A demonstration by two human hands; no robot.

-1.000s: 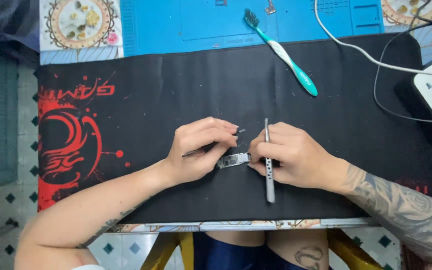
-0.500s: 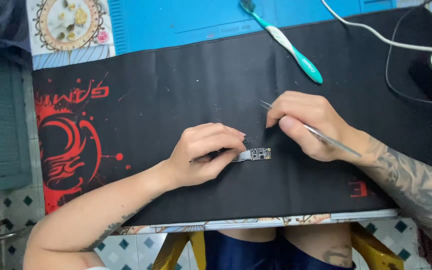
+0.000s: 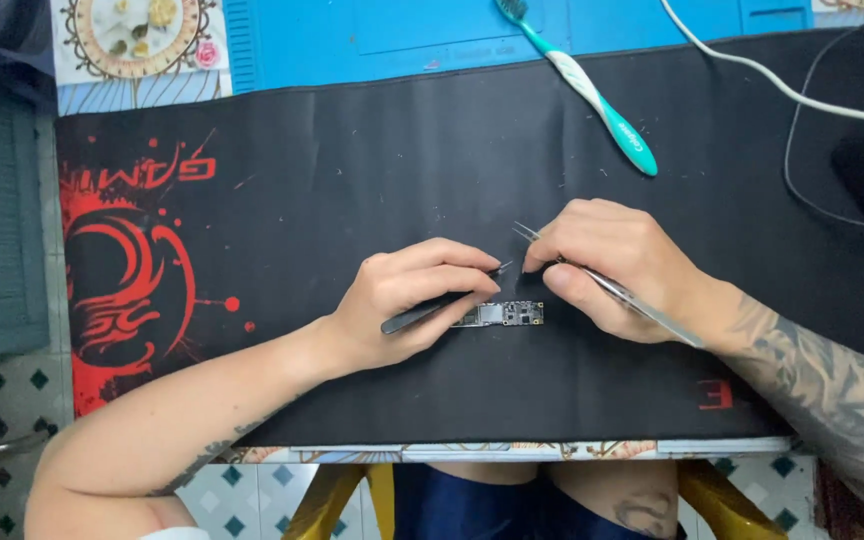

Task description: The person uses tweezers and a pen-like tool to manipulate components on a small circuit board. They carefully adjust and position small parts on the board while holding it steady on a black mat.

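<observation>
A small narrow circuit board (image 3: 507,314) lies on the black desk mat (image 3: 352,180). My left hand (image 3: 407,295) rests on the board's left end and grips a dark slim tool (image 3: 432,308) whose tip points right, just above the board. My right hand (image 3: 617,265) holds metal tweezers (image 3: 642,305); their tips stick out past my fingers to the upper left at about the level of my left fingertips, and the handle runs back along my wrist. The right thumb sits just right of the board.
A teal and white toothbrush (image 3: 592,95) lies at the back of the mat, partly on a blue work mat (image 3: 402,30). White and black cables (image 3: 802,100) run along the right side. The table's front edge is near my lap.
My right hand has drawn back toward my left hand and the board, with the tweezers swung so the tips point up-left. The left hand still pins the board.
</observation>
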